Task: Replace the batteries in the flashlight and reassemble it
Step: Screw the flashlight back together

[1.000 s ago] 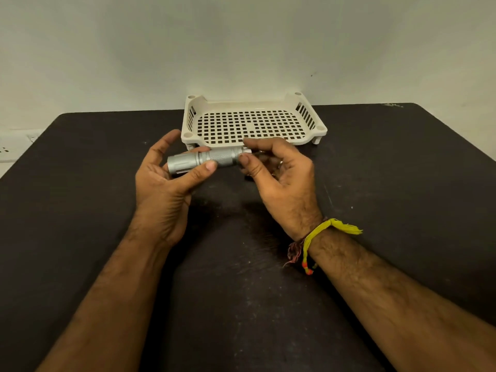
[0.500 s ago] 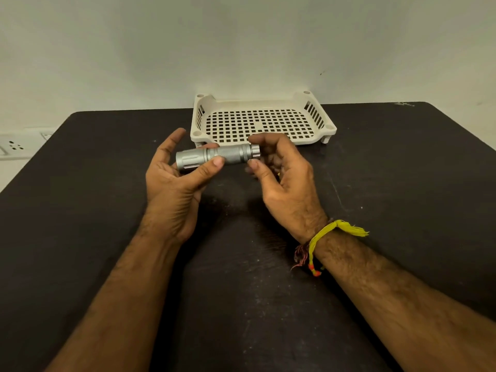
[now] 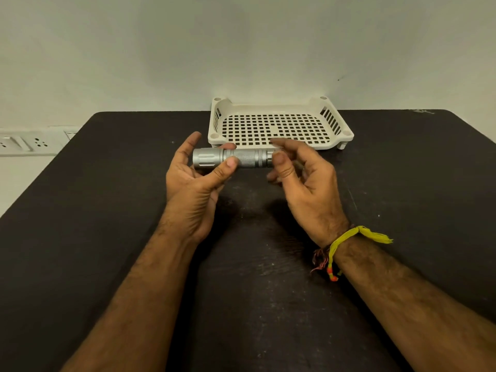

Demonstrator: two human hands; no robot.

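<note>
A silver metal flashlight [image 3: 236,158] lies level above the black table [image 3: 107,237], its wide head pointing left. My left hand [image 3: 196,183] holds it by the head and the knurled barrel, thumb across the front. At the tail end, the thumb and forefinger of my right hand [image 3: 303,178] pinch the tail cap [image 3: 268,157]. That hand's fingertips look blurred. No loose batteries are in sight.
A cream perforated plastic tray [image 3: 346,134] stands at the table's back edge, just behind the hands, with nothing in it. A white wall socket strip [image 3: 24,142] sits at the left. My right wrist wears a yellow thread band [image 3: 349,237].
The flashlight stays in both hands. My right fingers have shifted around the tail cap, and the view has drifted so that the tray sits further right.
</note>
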